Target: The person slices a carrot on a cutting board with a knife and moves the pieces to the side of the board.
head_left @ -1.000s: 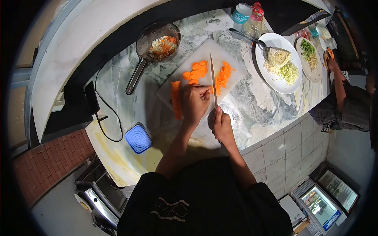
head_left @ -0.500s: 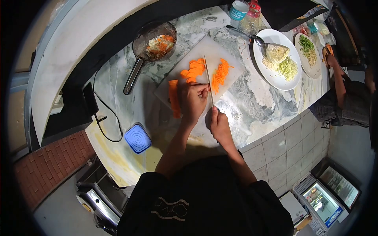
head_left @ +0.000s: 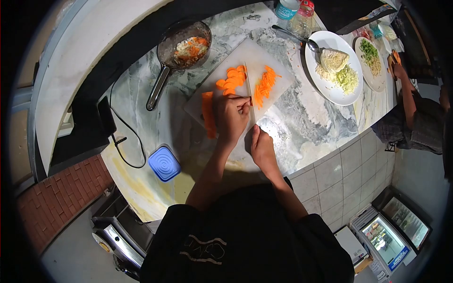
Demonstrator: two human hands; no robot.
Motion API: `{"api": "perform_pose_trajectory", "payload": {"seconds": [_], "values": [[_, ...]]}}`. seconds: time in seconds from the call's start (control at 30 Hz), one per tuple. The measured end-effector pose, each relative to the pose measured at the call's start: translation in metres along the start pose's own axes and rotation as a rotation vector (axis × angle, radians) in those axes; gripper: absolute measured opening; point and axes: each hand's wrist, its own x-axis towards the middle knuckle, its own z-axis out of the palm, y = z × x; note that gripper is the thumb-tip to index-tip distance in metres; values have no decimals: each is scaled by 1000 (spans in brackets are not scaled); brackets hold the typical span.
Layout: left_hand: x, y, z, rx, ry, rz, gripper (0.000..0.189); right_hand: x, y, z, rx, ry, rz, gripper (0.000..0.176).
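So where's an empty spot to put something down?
Bare marble lies between the cutting board and the big white plate, and between the pan handle and the blue lid. The board is crowded with carrot slices, the left hand and the knife in the right hand.

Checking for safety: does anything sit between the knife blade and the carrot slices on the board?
Nothing visible does. The knife, in the right hand, lies close beside the fingertips of the left hand on the cutting board, carrot slices just left of the blade.
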Motion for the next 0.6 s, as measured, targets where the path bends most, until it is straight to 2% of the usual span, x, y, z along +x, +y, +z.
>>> {"api": "perform_pose_trajectory", "payload": {"seconds": [0.1,0.27,0.4,0.5,0.6], "values": [[0,-4,2,-11,15,15,16,2,2,-1,-3,-31,11,48],[0,-7,5,183,65,119,14,11,0,-2,-30,-19,-16,52],[0,-4,4,68,93,59,15,19,-6,-4,26,-29,-34,55],[2,-8,3,83,29,47,21,11,-2,0,-49,18,-80,55],[-1,-6,3,116,41,70,20,2,7,3,-68,2,-17,54]]}}
